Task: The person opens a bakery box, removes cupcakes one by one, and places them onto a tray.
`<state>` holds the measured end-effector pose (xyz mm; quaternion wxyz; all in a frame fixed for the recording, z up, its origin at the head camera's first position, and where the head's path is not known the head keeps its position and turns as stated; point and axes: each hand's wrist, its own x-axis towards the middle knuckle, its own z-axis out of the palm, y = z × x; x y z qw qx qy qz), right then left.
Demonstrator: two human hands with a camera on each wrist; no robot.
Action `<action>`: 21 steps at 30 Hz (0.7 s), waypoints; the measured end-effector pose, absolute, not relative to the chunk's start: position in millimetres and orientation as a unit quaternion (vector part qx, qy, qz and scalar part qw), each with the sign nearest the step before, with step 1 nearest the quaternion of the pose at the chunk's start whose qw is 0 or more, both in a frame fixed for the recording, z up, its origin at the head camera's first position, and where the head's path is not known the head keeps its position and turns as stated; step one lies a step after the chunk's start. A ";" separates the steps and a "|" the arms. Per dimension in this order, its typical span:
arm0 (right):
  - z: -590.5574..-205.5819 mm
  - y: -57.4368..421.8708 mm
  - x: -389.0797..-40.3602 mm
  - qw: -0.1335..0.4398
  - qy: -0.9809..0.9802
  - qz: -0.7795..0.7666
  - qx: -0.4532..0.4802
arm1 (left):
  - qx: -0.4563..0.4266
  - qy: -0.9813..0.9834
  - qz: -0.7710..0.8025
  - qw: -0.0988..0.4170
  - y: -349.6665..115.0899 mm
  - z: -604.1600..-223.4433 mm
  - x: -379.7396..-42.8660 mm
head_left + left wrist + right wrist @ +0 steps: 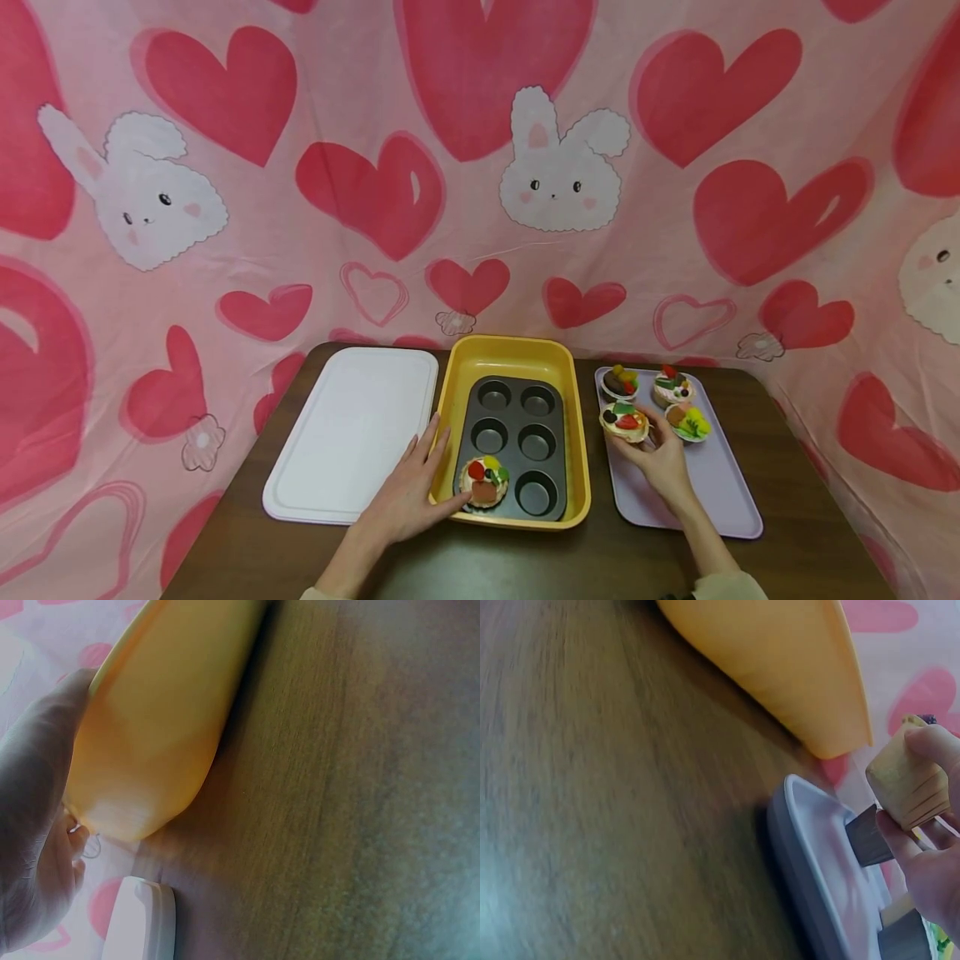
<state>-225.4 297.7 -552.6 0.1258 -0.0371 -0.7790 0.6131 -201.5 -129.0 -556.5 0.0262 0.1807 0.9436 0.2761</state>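
Note:
My right hand (664, 463) grips a cupcake (625, 422) topped with fruit pieces, its beige cup (906, 780) between thumb and fingers above the purple tray (720, 475). On that tray stand three more cupcakes: a chocolate one (620, 382), a cream one (672, 387) and one with yellow-green topping (687, 422). My left hand (408, 492) rests at the near left corner of the yellow tray (579, 467), fingers extended along its side and thumb over the rim. Inside lies a dark muffin pan (513, 462); a fruit-topped cupcake (483, 482) sits in its near left cup.
A white board (352, 433) lies on the brown wooden table (525, 562), left of the yellow tray. Behind the table hangs a pink cloth (465, 225) with hearts and rabbits. The muffin pan's other cups hold nothing.

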 end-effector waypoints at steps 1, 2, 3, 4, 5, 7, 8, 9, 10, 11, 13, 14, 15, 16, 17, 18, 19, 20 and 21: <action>-554.0 299.2 -225.7 0.127 -0.779 0.612 -0.040 | 0.181 0.944 0.276 0.027 -128.9 -556.5 -201.7; -555.1 300.5 -225.8 0.128 -0.778 0.613 -0.042 | 0.181 0.943 0.276 0.028 -128.8 -556.6 -202.0; -556.0 301.4 -226.0 0.131 -0.777 0.614 -0.044 | 0.181 0.943 0.276 0.029 -128.6 -556.6 -202.4; -556.9 302.1 -226.2 0.134 -0.777 0.614 -0.045 | 0.181 0.943 0.276 0.029 -128.4 -556.7 -202.7; -557.6 302.7 -226.4 0.137 -0.777 0.613 -0.047 | 0.181 0.944 0.276 0.030 -128.4 -556.8 -202.8; -559.2 303.5 -226.8 0.143 -0.779 0.609 -0.049 | 0.181 0.944 0.276 0.031 -128.3 -556.6 -202.9; -559.7 303.8 -227.0 0.146 -0.780 0.606 -0.049 | 0.181 0.944 0.276 0.031 -128.3 -556.5 -203.0; -560.3 304.2 -227.1 0.148 -0.784 0.601 -0.051 | 0.181 0.944 0.276 0.031 -128.2 -556.4 -203.0; -561.0 304.6 -227.1 0.150 -0.788 0.595 -0.053 | 0.181 0.943 0.276 0.031 -128.2 -556.3 -203.0; -561.6 304.9 -227.1 0.152 -0.791 0.589 -0.056 | 0.181 0.944 0.275 0.030 -128.2 -556.3 -203.0; -563.2 305.6 -227.6 0.155 -0.799 0.578 -0.057 | 0.183 0.944 0.274 0.028 -128.1 -556.0 -203.0; -564.1 306.1 -228.1 0.156 -0.804 0.571 -0.057 | 0.184 0.944 0.273 0.027 -128.1 -555.9 -202.8; -565.2 306.6 -228.6 0.157 -0.808 0.566 -0.056 | 0.185 0.944 0.272 0.026 -128.0 -555.8 -202.7; -566.2 307.0 -228.8 0.157 -0.809 0.564 -0.056 | 0.185 0.944 0.271 0.025 -128.0 -555.6 -202.6; -567.2 307.4 -229.1 0.157 -0.810 0.562 -0.056 | 0.186 0.944 0.271 0.024 -127.9 -555.5 -202.7; -568.1 307.7 -229.3 0.156 -0.811 0.561 -0.055 | 0.186 0.944 0.271 0.024 -127.9 -555.4 -202.5; -569.1 308.1 -229.4 0.155 -0.812 0.560 -0.056 | 0.185 0.944 0.271 0.023 -127.8 -555.5 -202.6; -569.8 308.2 -229.3 0.154 -0.812 0.560 -0.058 | 0.184 0.945 0.271 0.023 -127.7 -555.6 -202.6; -570.6 308.5 -229.3 0.152 -0.812 0.560 -0.061 | 0.184 0.945 0.271 0.023 -127.6 -555.8 -202.7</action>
